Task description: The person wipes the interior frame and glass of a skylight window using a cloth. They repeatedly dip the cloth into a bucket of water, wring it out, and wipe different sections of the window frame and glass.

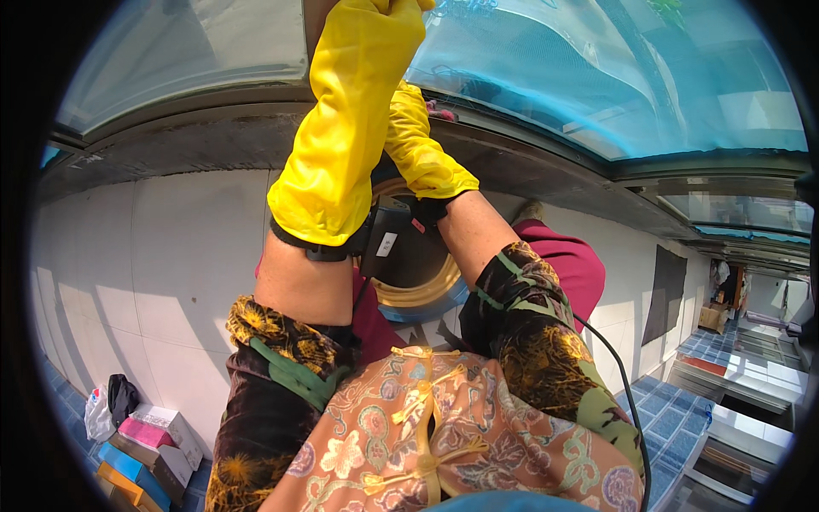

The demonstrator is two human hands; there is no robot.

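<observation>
My left hand [377, 25], in a long yellow rubber glove, reaches up past the dark window frame [318, 32]. Its fingers are mostly cut off by the top edge, so what they touch cannot be seen. Lower and further right, my right hand [408, 112] wears a matching glove and is at the window sill, partly hidden behind the left glove. A pink and grey cloth [441, 114] lies by the window track, right beside the right glove; whether the fingers touch it is unclear. Black strapped devices [387, 237] sit at my wrists.
Glass panes [192, 45] stand left, with blue mesh [608, 77] right. A round item with a tan rim [409, 294] is below my arms. A black cable [614, 352] runs down my right side. Boxes [147, 441] and bags [99, 413] stand lower left; a dark mat [664, 294] lies right.
</observation>
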